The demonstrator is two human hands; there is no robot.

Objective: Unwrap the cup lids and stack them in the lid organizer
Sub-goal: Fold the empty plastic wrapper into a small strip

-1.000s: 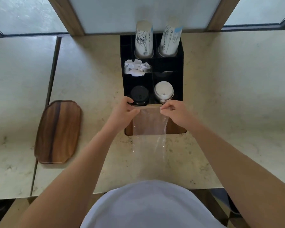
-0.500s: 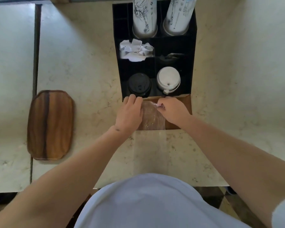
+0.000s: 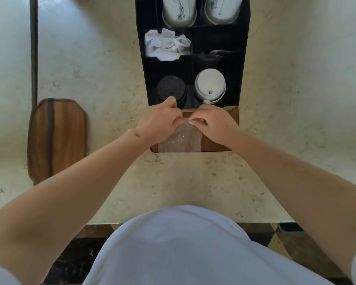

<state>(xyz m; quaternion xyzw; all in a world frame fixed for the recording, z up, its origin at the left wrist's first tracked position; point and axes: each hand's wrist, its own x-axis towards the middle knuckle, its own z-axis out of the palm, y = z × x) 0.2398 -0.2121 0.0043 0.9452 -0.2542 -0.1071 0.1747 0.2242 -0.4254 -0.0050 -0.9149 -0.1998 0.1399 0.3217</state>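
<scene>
Left hand [image 3: 158, 122] and right hand [image 3: 214, 123] both pinch the top of a clear plastic wrapper [image 3: 180, 138] just before the black lid organizer [image 3: 243, 58]; the slippery film may tear or slip free.

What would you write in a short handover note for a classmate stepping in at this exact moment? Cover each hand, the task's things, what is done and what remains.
Left hand and right hand: both pinch the top of the clear plastic wrap, over the brown opening in the counter.
Black organizer: black lids stacked in the near left slot, white lids in the near right.
Done: lids of both colours sit in the organizer; the wrap looks empty, though I cannot be sure.
Left: probably drop the wrap, then unwrap any further lids.
</scene>
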